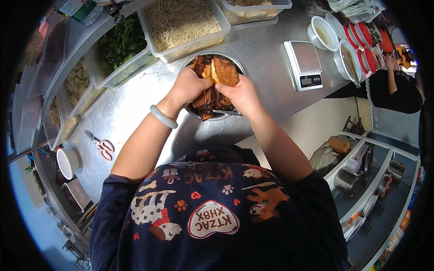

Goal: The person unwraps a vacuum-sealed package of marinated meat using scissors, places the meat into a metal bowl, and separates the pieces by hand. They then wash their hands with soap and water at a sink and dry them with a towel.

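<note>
A torn piece of brown braised food [225,71], perhaps meat or tofu, is gripped between both of my hands, its paler inside showing at a split. My left hand [190,86], below a pale bangle, pinches its left side. From the right, my right hand [241,95] holds the other side with the thumb on top. Beneath them, a round metal bowl [217,118] contains more dark, glossy braised pieces [206,103]. A thin metal utensil [228,112] lies across the bowl's near side, partly hidden by my right hand.
Plastic tubs of shredded food [184,23] and green leaves [122,45] line the back. Scissors [100,145] and a white bowl [67,163] lie left. A digital scale [303,64] and white tubs [322,33] are right; another person [395,88] stands beyond.
</note>
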Available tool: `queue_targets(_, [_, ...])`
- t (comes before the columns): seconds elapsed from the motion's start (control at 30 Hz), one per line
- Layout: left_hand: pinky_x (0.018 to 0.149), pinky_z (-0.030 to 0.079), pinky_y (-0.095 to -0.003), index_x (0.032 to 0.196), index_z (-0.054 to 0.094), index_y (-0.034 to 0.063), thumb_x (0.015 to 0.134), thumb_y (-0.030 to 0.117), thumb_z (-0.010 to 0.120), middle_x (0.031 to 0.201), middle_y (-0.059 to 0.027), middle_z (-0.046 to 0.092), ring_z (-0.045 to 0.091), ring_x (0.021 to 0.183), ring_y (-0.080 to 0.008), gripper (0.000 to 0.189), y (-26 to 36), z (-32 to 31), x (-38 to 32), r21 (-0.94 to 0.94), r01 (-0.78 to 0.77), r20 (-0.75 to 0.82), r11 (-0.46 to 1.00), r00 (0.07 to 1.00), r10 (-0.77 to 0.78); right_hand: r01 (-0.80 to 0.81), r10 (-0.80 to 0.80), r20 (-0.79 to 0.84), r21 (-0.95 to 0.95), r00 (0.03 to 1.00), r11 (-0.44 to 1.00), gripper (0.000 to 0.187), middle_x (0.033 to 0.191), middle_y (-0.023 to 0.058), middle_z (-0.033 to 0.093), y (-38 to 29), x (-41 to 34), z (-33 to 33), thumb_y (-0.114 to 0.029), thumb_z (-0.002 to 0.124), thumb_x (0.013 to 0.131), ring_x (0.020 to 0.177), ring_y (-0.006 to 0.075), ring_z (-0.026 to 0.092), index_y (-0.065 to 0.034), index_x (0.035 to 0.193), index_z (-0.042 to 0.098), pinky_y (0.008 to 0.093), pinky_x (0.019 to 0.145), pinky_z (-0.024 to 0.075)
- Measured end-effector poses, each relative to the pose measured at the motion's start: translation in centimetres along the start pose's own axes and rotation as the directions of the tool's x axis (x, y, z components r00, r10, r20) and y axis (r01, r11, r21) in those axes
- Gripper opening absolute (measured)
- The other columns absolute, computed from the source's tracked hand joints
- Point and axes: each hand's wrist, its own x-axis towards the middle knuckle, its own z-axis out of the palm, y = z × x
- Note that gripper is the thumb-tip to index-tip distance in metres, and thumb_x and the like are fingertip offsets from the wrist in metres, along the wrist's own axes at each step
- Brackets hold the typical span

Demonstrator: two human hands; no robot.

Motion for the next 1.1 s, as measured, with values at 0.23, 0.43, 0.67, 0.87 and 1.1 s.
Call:
queue_targets(0.23, [0.092,0.049,-0.0323,0.128,0.044,-0.0020,0.081,-0.005,0.065,0.114,-0.0098,0.061,0.060,0.103,-0.0180,0.052,-0.1,-0.2,-1.2,-0.322,-0.029,0.083,0.946,0.995,0.058,-0.104,0.080,0.076,0.416,0.994,0.903,0.033,0.107,0.0064,0.065,-0.8,-0.3,-0.4,0.002,0.065,0.082,0.094,0.0129,0.062,0.0011,0.114,0.059,0.0294,0.085,0.0495])
queue_targets(0.43, [0.091,0.050,-0.0323,0.130,0.043,-0.0020,0.084,-0.003,0.064,0.116,-0.0101,0.060,0.060,0.102,-0.0179,0.051,-0.6,-1.1,-1.3,-0.308,0.073,0.066,0.949,0.996,-0.055,-0.220,0.132,0.242,0.383,0.961,0.897,0.039,0.110,0.0075,0.064,-1.5,-0.5,-1.2,0.005,0.065,0.081,0.098,0.0150,0.062,0.0018,0.119,0.056,0.0313,0.088,0.0492])
queue_targets(0.67, [0.088,0.051,-0.0307,0.123,0.050,-0.0029,0.086,0.000,0.063,0.111,-0.0087,0.063,0.061,0.098,-0.0161,0.039,-0.2,-0.6,-1.4,-0.338,0.011,0.032,0.941,0.999,0.000,-0.172,0.092,0.306,0.245,0.947,0.954,0.044,0.113,0.0068,0.063,-1.8,-0.4,-1.6,0.002,0.067,0.081,0.101,0.0151,0.060,0.0006,0.122,0.054,0.0318,0.090,0.0475])
queue_targets(0.87, [0.084,0.051,-0.0288,0.118,0.054,-0.0038,0.083,-0.003,0.061,0.106,-0.0086,0.066,0.063,0.092,-0.0145,0.036,-0.3,-0.2,-1.4,-0.205,-0.056,-0.020,0.977,0.998,0.054,-0.055,0.014,0.219,0.182,0.976,0.982,0.049,0.115,0.0065,0.062,-1.5,-0.2,-0.7,0.002,0.070,0.078,0.104,0.0153,0.059,0.0007,0.124,0.053,0.0319,0.093,0.0460])
queue_targets(1.1, [0.082,0.051,-0.0281,0.115,0.056,-0.0044,0.082,-0.003,0.062,0.103,-0.0079,0.066,0.063,0.089,-0.0132,0.033,-0.3,-1.9,-1.0,-0.047,-0.004,0.090,0.999,0.996,0.008,-0.108,0.081,0.280,0.081,0.956,0.991,0.050,0.113,0.0058,0.063,-2.2,-0.1,-1.7,0.002,0.071,0.075,0.103,0.0144,0.059,0.0007,0.122,0.054,0.0309,0.093,0.0453])
